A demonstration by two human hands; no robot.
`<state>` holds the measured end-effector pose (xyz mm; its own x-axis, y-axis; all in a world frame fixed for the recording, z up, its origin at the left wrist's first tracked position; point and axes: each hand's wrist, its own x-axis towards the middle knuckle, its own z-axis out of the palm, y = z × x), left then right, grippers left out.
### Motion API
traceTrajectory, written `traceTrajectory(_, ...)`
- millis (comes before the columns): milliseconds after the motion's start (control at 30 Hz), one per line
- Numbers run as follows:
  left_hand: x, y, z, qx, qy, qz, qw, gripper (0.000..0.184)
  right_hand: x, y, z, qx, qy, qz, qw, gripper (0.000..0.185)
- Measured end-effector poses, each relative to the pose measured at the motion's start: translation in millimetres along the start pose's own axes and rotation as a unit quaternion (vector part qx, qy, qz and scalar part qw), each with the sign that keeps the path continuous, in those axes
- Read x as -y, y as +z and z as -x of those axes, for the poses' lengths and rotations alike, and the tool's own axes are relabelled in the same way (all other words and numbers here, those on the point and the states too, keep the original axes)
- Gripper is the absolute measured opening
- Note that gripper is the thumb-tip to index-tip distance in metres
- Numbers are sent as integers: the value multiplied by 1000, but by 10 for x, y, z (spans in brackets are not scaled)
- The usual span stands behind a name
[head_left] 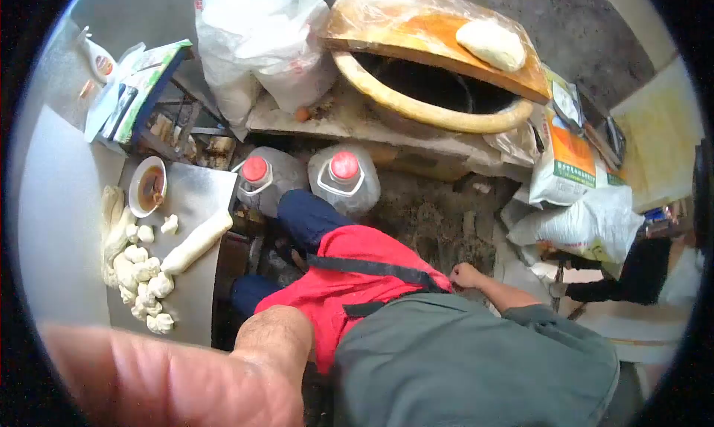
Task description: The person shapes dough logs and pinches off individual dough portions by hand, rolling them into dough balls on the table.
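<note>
My left hand point(171, 379) is raised close to the camera at the lower left, palm showing; its fingers run out of the picture. Beyond it, on a metal worktop point(197, 286), lie several small dough pieces point(147, 267) and a smooth dough roll point(197, 242). A longer dough strip point(113, 211) runs along the worktop's left side. Behind the dough sits a white bowl point(136, 193) with brown liquid and an implement I cannot make out. My right hand point(466, 276) hangs low beside the red apron point(372, 256), fingers curled in, with no object showing in it.
Two plastic jugs point(346, 181) with red caps stand on the floor ahead. Behind them is a large vat point(431, 111), partly covered by a wooden board point(401, 36) carrying a dough lump point(491, 45). White sacks point(260, 40) and packed bags point(569, 170) flank it.
</note>
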<state>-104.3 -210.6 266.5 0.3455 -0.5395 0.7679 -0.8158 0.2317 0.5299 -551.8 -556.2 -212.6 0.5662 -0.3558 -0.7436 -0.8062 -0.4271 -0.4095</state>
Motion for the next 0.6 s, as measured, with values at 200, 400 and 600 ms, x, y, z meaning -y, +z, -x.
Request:
traceTrajectory(200, -76, -115, 20, -4, -9, -24, 1000, 17, -67, 22, -106, 3, -11, 27, 1000, 18)
traceTrajectory(400, -138, -114, 129, 1, -39, -27, 999, 18, -580, 268, -496, -41, -24, 135, 990, 36)
traceTrajectory(600, -133, 104, 243, -7, -59, 6, 998, 18, -468, 280, -411, -29, -39, 97, 994, 34)
